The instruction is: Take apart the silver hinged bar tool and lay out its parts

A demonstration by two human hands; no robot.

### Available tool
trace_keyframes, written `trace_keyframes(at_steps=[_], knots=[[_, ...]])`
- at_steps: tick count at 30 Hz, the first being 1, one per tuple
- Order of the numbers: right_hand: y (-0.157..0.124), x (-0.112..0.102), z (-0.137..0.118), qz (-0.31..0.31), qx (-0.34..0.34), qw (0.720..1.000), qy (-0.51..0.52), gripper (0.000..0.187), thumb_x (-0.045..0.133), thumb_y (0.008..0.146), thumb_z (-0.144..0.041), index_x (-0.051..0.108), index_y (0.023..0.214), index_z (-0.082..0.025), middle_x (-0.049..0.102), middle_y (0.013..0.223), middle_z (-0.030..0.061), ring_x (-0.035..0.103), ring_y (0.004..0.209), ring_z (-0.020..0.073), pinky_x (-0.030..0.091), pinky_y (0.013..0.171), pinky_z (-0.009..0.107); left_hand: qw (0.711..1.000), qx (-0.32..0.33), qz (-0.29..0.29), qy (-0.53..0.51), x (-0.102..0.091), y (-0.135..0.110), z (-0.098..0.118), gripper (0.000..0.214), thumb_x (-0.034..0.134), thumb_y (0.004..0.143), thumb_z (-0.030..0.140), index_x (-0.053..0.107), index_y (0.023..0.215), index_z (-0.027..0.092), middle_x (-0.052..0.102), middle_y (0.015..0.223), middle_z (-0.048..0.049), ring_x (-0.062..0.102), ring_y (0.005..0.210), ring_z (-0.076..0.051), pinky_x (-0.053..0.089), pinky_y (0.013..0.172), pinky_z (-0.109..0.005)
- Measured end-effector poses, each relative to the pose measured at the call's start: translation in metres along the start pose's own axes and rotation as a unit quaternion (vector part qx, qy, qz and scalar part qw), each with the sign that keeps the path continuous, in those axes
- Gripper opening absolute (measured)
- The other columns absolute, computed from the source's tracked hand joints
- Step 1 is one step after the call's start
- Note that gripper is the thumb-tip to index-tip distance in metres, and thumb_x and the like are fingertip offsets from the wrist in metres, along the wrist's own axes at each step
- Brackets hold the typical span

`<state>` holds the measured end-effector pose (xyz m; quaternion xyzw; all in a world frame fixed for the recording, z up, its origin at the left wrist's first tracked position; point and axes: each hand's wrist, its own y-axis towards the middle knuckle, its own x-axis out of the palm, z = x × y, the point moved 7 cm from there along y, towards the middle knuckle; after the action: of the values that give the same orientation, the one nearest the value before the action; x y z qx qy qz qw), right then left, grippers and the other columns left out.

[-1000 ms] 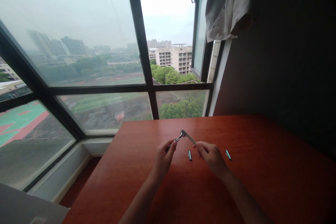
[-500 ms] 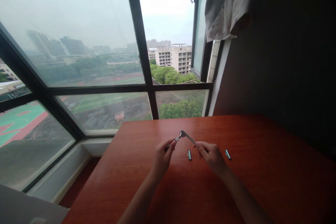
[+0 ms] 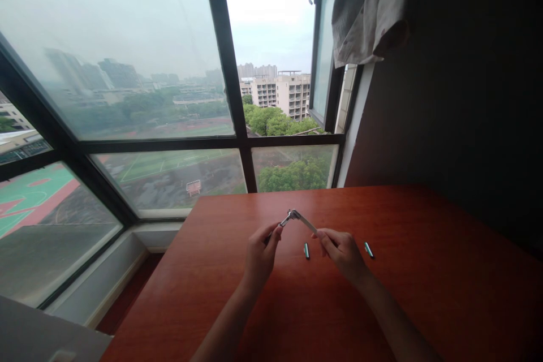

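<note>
My left hand (image 3: pixel 261 254) is closed around a slim silver-and-dark razor handle (image 3: pixel 285 220), which points up and to the right. Between the thumb and fingers of my right hand (image 3: pixel 343 253) is a pale, slim stick (image 3: pixel 306 223), slanting up to the left. Its far end meets the metal tip of the handle, and the two form a peak above the table; the exact contact is too small to make out. One green-and-black razor cartridge (image 3: pixel 306 250) lies on the table between my hands. A second razor cartridge (image 3: pixel 369 250) lies right of my right hand.
The reddish-brown wooden table (image 3: pixel 203 271) reaches to the windows. Dark window frames (image 3: pixel 246 161) stand behind its far edge, with one pane (image 3: pixel 324 39) swung open. A grey garment (image 3: pixel 367 17) hangs at upper right, beside a dark wall (image 3: pixel 445 96).
The razor handle's metal tip has shifted slightly left against the stick's end, showing more of the handle. Both hands keep their holds, and the cartridges lie where they were.
</note>
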<state>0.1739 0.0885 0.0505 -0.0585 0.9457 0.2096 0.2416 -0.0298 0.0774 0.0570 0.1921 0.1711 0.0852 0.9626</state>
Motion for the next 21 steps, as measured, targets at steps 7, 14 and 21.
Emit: trace_keyframes(at_steps=[7,14,21], knots=[[0.000,0.001,0.001,0.001,-0.001,1.000,-0.008,0.044,0.038,0.093,-0.042,0.069,0.078,-0.015,0.054,0.049,-0.0014,0.054,0.048,0.0136,0.036,0.051,0.023,1.000,-0.020,0.012,-0.007,-0.002,-0.001,-0.003,0.037,0.052,0.086,0.043,0.070,0.099,0.014,0.056,0.066,-0.0016,0.049,0.060,-0.014,0.038,0.055,-0.021],[0.000,0.001,0.002,0.000,0.002,1.000,-0.006,0.044,0.038,0.092,-0.043,0.069,0.078,-0.016,0.055,0.049,-0.0009,0.054,0.049,0.0143,0.037,0.051,0.023,1.000,-0.012,-0.003,-0.018,0.001,-0.001,0.000,0.037,0.054,0.085,0.043,0.072,0.098,0.013,0.056,0.066,-0.0024,0.049,0.062,-0.015,0.038,0.056,-0.021],[0.000,0.000,0.000,0.004,0.001,1.000,-0.004,0.044,0.037,0.092,-0.043,0.068,0.079,-0.015,0.055,0.049,-0.0009,0.053,0.048,0.0139,0.037,0.051,0.023,0.999,0.001,-0.041,-0.026,0.009,-0.001,0.003,0.036,0.054,0.085,0.043,0.072,0.095,0.013,0.054,0.064,-0.0022,0.048,0.061,-0.014,0.039,0.056,-0.021]])
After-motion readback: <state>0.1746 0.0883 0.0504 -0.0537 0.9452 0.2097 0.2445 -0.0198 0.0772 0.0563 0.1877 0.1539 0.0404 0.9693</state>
